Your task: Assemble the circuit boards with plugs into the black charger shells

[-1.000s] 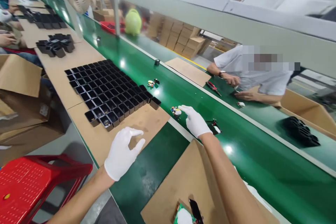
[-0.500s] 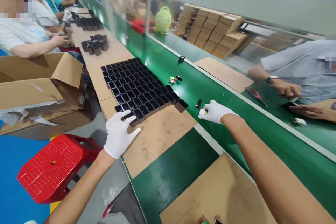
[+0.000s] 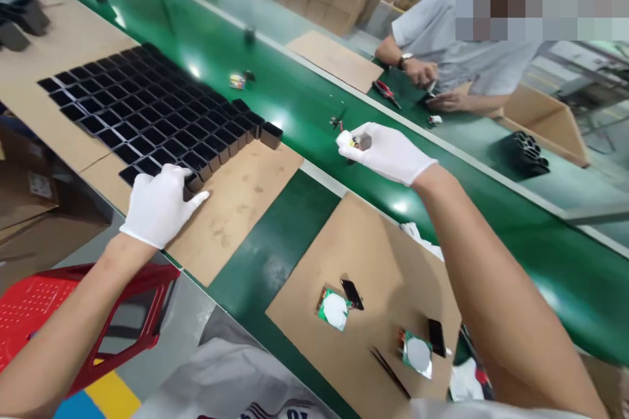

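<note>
My left hand point(image 3: 160, 204), in a white glove, rests on the near corner of a block of black square housings point(image 3: 147, 114) on a cardboard sheet, its fingers over one housing at the edge. My right hand point(image 3: 386, 152), also gloved, is raised over the edge of the green conveyor belt point(image 3: 491, 209) and pinches a small electronic part point(image 3: 361, 141) with coloured wires. Two round green circuit boards point(image 3: 335, 308) point(image 3: 417, 353) with black pieces lie on the cardboard sheet point(image 3: 373, 262) near me.
A person in a grey shirt point(image 3: 462, 55) works across the belt, with red pliers point(image 3: 387, 91) close by. More small parts point(image 3: 238, 80) lie on the belt. A red stool point(image 3: 29, 314) stands at lower left. Black parts point(image 3: 528, 154) sit by a carton at right.
My right hand has lifted the small part off the belt and drawn it toward me. My left hand has moved onto the near corner of the housing block. The view has tilted down.
</note>
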### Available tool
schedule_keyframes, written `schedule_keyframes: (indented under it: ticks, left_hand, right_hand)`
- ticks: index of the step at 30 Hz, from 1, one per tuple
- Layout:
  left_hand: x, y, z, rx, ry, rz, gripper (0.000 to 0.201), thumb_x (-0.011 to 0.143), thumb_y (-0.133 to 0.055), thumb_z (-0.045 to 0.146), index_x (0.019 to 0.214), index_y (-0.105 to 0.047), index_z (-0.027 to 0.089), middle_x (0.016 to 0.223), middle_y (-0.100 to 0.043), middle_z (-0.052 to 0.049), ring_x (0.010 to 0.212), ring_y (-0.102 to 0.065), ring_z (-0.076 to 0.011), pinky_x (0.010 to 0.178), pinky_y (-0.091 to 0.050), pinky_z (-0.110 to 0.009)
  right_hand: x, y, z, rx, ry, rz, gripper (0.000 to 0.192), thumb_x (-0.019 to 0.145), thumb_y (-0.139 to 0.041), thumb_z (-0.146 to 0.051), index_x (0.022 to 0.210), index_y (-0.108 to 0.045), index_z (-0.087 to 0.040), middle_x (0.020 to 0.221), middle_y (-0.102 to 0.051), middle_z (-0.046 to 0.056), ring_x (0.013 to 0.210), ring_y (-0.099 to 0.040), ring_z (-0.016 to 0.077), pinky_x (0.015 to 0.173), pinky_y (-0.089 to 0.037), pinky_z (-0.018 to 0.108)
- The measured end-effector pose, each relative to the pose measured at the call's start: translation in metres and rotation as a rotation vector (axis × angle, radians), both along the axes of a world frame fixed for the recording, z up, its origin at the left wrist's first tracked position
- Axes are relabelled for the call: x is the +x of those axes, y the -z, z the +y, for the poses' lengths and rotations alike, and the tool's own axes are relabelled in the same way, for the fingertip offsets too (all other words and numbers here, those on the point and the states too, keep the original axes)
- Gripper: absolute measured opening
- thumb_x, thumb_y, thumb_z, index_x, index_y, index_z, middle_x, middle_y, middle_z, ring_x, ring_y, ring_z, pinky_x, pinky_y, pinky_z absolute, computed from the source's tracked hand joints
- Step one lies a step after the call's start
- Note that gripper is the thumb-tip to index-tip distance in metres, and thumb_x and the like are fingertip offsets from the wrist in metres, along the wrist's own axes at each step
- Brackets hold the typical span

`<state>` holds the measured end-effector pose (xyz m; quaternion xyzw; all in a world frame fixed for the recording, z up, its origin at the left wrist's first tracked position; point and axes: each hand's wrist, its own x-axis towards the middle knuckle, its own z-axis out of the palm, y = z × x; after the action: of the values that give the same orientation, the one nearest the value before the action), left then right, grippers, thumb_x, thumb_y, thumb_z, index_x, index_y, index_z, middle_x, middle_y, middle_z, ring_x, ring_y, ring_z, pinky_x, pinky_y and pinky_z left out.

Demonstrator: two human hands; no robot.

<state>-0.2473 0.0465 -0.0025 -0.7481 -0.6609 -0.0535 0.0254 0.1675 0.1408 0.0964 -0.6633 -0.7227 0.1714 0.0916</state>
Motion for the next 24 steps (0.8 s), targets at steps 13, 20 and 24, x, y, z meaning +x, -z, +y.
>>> schedule_keyframes:
  ticks: [13,20,24]
  left_hand:
    - [0.018,-0.017,-0.005,-0.005,0.045,0.131,0.059,0.113,-0.021,0.051,0.121,-0.064,0.013,0.092,-0.062,-0.006,0.077,-0.055,-0.0220,0.082,-0.041,-0.037]
    - [0.048,-0.019,-0.041,0.074,0.168,0.067,0.049,0.113,-0.030,0.041,0.117,-0.070,0.014,0.101,-0.069,-0.012,0.074,-0.057,-0.0248,0.074,-0.041,-0.037]
    - [0.131,-0.021,-0.069,0.047,0.516,0.031,0.035,0.107,-0.039,0.021,0.106,-0.074,0.018,0.093,-0.070,-0.014,0.076,-0.062,-0.0283,0.069,-0.042,-0.040]
  right_hand:
    - [0.101,-0.043,-0.264,0.165,0.336,0.185,0.031,0.080,-0.071,-0.055,0.093,-0.067,-0.027,0.097,-0.075,0.005,0.088,-0.071,0.0254,0.089,-0.056,0.044]
    - [0.119,-0.021,-0.348,0.187,0.569,0.185,0.021,0.078,-0.069,-0.053,0.090,-0.066,-0.036,0.099,-0.077,0.003,0.096,-0.073,0.0342,0.094,-0.057,0.053]
    - [0.112,-0.006,-0.359,0.179,0.643,0.355,0.020,0.073,-0.072,-0.052,0.082,-0.062,-0.036,0.089,-0.073,0.001,0.076,-0.071,0.0316,0.080,-0.060,0.053]
